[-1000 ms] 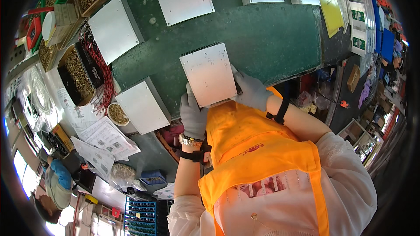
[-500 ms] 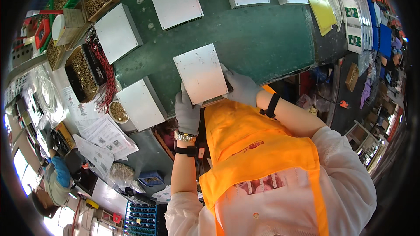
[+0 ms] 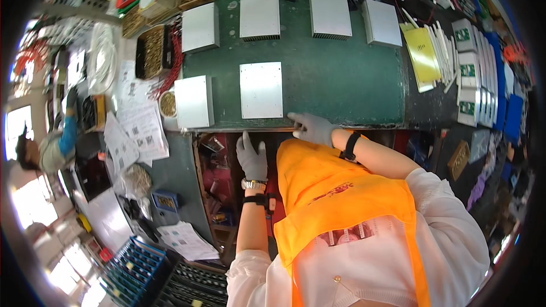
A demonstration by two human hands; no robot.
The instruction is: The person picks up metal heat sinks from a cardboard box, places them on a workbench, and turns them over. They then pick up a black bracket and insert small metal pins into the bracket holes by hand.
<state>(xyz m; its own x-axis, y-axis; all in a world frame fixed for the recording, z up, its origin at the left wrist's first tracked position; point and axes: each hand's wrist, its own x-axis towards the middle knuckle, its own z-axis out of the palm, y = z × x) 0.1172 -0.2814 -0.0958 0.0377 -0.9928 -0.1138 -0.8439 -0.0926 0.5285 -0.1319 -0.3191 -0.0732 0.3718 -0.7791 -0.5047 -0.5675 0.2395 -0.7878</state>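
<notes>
a person in an orange apron (image 3: pixel 347 196) stands at a green-topped desk (image 3: pixel 344 88), seen from above. a pale silver metal box (image 3: pixel 261 90) lies flat near the front edge of the desk, in front of the person, with both hands off to its near side.

the gloved right hand (image 3: pixel 314 129) is at the desk's front edge, to the right of the box. its index finger points left toward the box's near right corner, with the fingertip just beside that corner; the other fingers are partly curled, and nothing shows in their grip. the gloved left hand (image 3: pixel 252 160) is nearer the body, in front of the desk's edge and below the box in view. its fingers point up toward the box, loosely extended with the thumb apart, clear of the box and holding nothing visible.

a similar box (image 3: pixel 192 102) lies to the left, separated by a gap, and four more boxes (image 3: pixel 331 14) form a row toward the far side. further left are a small bowl of brass-coloured parts (image 3: pixel 168 104), red wires (image 3: pixel 175 57) and loose papers (image 3: pixel 142 133). a yellow sheet (image 3: pixel 421 55) lies beyond the right end of the green surface.
</notes>
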